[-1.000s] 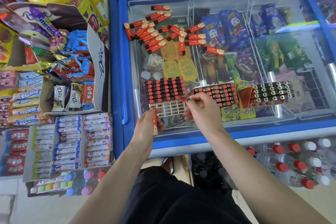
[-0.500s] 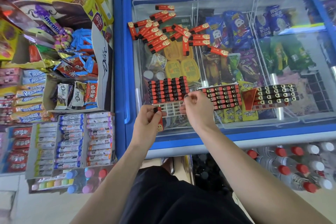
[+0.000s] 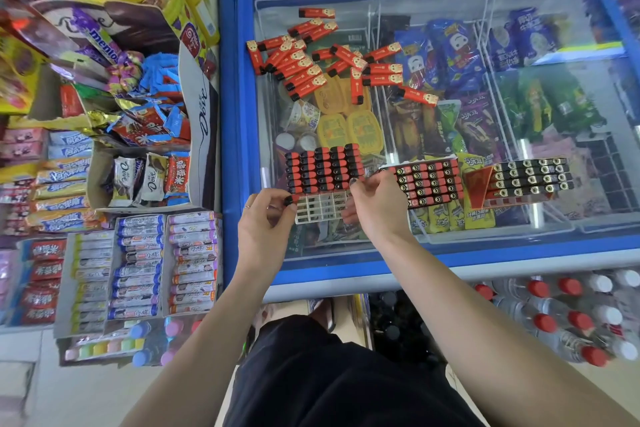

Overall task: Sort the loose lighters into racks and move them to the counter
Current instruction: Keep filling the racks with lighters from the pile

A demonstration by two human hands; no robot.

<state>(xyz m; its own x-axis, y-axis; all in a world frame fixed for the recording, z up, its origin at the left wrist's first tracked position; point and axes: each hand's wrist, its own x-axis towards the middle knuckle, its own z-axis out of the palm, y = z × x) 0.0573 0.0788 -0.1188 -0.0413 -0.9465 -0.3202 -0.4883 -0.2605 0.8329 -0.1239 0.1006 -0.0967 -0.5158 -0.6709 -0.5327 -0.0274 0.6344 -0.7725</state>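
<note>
Since a second ago, left hand (image 3: 265, 224) raised, pinching lighter (image 3: 290, 199) at rack (image 3: 320, 206) corner; right hand (image 3: 375, 203) gripping rack. Seat squarely near freezer (image 3: 346, 263) front edge.

A blue-framed chest freezer (image 3: 228, 121) with a glass lid holds wrapped ice creams (image 3: 450, 55) in wire baskets, with yellow tubs (image 3: 349, 128) near its left side. To its left, an open Dove carton (image 3: 202, 135) holds chocolate packets (image 3: 152, 177), and boxes of candy rolls (image 3: 138, 267) lie in front of it. Water bottles with red and white caps (image 3: 568, 315) lie on the floor to the lower right, below the freezer's front edge.
</note>
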